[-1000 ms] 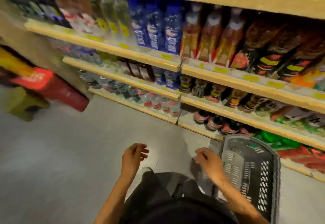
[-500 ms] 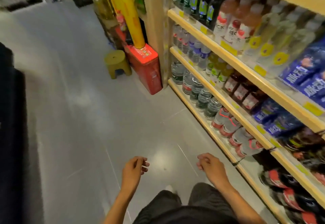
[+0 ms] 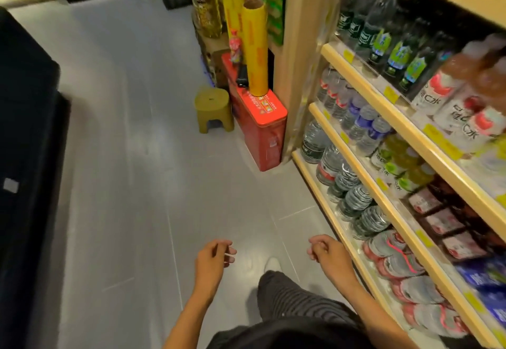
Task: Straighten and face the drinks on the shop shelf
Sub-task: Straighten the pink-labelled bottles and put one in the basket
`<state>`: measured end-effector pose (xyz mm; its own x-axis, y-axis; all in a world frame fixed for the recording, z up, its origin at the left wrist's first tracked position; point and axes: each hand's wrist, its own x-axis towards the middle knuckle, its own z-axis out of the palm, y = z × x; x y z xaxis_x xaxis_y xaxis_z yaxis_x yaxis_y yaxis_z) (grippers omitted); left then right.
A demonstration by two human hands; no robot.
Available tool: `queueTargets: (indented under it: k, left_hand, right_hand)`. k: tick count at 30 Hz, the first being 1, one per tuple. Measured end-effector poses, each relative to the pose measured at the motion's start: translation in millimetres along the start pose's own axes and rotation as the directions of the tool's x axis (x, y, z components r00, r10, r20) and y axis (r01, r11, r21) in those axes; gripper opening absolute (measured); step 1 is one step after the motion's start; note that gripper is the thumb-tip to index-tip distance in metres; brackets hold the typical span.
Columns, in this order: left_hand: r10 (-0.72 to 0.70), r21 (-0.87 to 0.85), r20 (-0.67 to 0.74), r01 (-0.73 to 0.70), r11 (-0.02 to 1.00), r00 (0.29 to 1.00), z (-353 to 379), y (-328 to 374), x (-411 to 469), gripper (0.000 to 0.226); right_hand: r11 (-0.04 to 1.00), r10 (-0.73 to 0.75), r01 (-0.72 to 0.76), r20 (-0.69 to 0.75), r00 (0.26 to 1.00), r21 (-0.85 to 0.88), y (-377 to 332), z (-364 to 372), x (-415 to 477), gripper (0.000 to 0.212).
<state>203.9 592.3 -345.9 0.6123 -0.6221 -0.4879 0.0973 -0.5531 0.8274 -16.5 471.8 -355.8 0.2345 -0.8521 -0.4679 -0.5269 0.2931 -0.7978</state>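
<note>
Nearest us, both hands hang low over the grey floor [image 3: 131, 184], and neither is on a bottle. The left hand [image 3: 212, 259] is loosely curled and empty. The right hand [image 3: 330, 254] is the same, fingers slack and holding nothing, just beside the front edge of the bottom shelf [image 3: 330, 211]. A dark trouser leg [image 3: 290, 296] and a white shoe [image 3: 272, 263] sit between them.

The drinks [image 3: 394, 261] are all on the shelving at right:
- Red-labelled bottles are nearest on the bottom shelf, with clear water bottles [image 3: 356, 198] further along it.
- Green-labelled dark bottles [image 3: 394, 53] are on the far upper shelf.

Further off, a red tin [image 3: 260, 129] with a yellow roll [image 3: 254, 47] standing on it and a small green stool [image 3: 212, 107] sit by the shelf end. A dark cabinet [image 3: 24, 157] is at far left.

Risks, as we judge them:
- The bottom-row bottles stand packed tight, so a careless reach could knock one into its neighbours and tip several.
- The leg is close to the bottom shelf, and a step could bump the front row.
- The roll is tall on a narrow tin, so a nudge there could topple it.

Hard to make out:
- The near right drinks are blurred, so we cannot tell which labels face out.
- Most of the top shelf is cut off, as is the shelving at the right frame edge.
- Back rows are in shadow and their count is unknown.
- Palm sides of both hands are hidden.
</note>
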Motion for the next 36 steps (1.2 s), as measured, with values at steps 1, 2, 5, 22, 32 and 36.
queueTargets:
  k: [1,2,5,22,32,36]
  left_hand:
    - [0.001,0.001,-0.001,-0.001,1.000,1.000,2,11,16,0.025]
    - [0.006,0.001,-0.002,-0.006,1.000,1.000,4,23,32,0.025]
    - [0.046,-0.002,-0.013,-0.046,0.999,0.999,16,58,78,0.025]
    - [0.274,0.064,0.483,-0.346,0.936,0.831,139,279,300,0.031]
    - [0.649,-0.310,0.740,-0.765,0.564,0.178,252,466,249,0.019]
    - [0.760,-0.489,0.627,-0.846,0.213,-0.171,297,525,199,0.014]
  right_hand:
    - [1.000,-0.006,0.005,-0.005,1.000,-0.004,-10,-1,15,0.017]
    - [1.000,-0.010,0.010,-0.014,1.000,-0.001,-20,-3,29,0.017]
    - [0.999,-0.046,0.047,-0.057,0.997,0.006,-48,-11,69,0.017]
    - [0.930,0.221,0.024,-0.610,0.760,0.367,-147,-53,206,0.014]
    - [0.938,0.037,0.326,-0.968,0.248,0.119,-293,-168,166,0.015]
    - [0.962,-0.080,0.250,-0.989,-0.127,-0.109,-325,-234,145,0.018]
